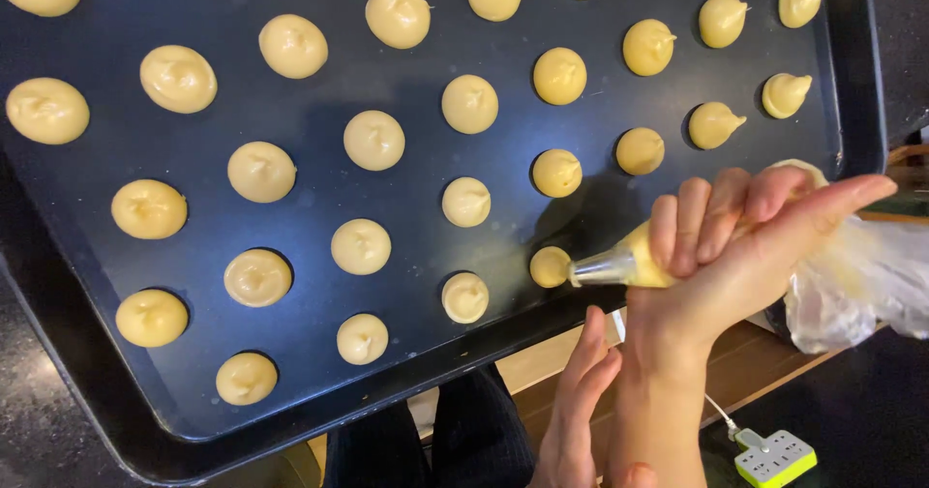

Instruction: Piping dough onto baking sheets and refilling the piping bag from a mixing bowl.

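Head view: piping bag [852, 275], soft, slippery, best held behind metal nozzle [602, 267]; clasped by right hand [735, 256] over dark baking tray [852, 91], tip at dough mound [550, 266]. Left hand [581, 401] slack, released, gripping nothing, below tray edge.

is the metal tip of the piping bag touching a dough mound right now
Yes, the piping bag's metal tip meets the small dough mound at the tray's near edge.

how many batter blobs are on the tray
29 batter blobs on the dark tray, in five slanting rows: four nearest, by the piping bag, then eight, eight, seven, and two at the top left. Several are cut by the top edge; more may lie beyond.
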